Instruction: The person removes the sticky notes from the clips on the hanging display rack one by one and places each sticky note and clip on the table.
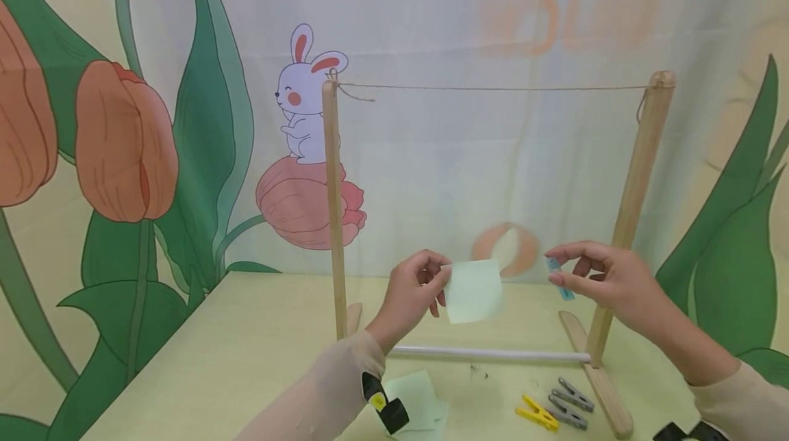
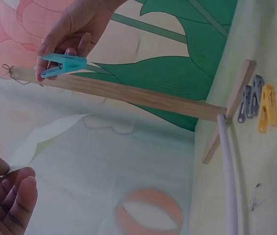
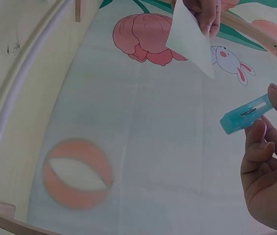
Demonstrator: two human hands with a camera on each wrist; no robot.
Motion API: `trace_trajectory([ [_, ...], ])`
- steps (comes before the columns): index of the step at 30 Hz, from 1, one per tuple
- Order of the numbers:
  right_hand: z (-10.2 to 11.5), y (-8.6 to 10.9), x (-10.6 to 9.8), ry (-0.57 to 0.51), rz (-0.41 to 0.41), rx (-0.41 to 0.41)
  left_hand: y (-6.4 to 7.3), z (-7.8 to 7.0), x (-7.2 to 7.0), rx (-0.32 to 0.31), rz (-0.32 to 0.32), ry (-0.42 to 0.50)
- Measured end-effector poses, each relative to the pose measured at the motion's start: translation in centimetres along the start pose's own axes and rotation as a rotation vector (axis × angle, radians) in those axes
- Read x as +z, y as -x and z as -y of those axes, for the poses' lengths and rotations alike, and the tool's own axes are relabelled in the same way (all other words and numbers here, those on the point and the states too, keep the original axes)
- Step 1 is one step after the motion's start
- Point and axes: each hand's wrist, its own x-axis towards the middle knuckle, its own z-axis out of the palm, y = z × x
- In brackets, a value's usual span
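Between thumb and fingers, my left hand (image 1: 414,294) pinches a pale green paper square (image 1: 476,292) by its left edge. To the right, my right hand (image 1: 607,280) pinches a light blue clothespin (image 1: 561,279) by one end; it shows clearly in the right wrist view as a blue clothespin (image 3: 246,115). Paper and clothespin are apart, both held in the air in front of a wooden frame. A thin string (image 1: 493,89) runs between the frame's left post (image 1: 333,208) and right post (image 1: 635,187), above both hands.
A yellow clothespin (image 1: 536,413) and grey clothespins (image 1: 574,396) lie on the table near the frame's right foot (image 1: 607,396). More green paper sheets (image 1: 416,400) lie under my left forearm. A white bar (image 1: 493,354) joins the posts low down. Behind hangs a printed curtain (image 1: 431,174).
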Motion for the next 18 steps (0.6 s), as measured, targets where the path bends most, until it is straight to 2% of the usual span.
trace_trajectory([
  [11, -1.4, 1.6, 1.7, -0.047, 0.024, -0.027, 2.1, 2.2, -1.3, -0.064, 0.033, -0.059],
  [18, -2.1, 2.8, 2.7, -0.058, 0.053, -0.020, 3.2, 3.2, -1.6, -0.097, 0.060, -0.076],
])
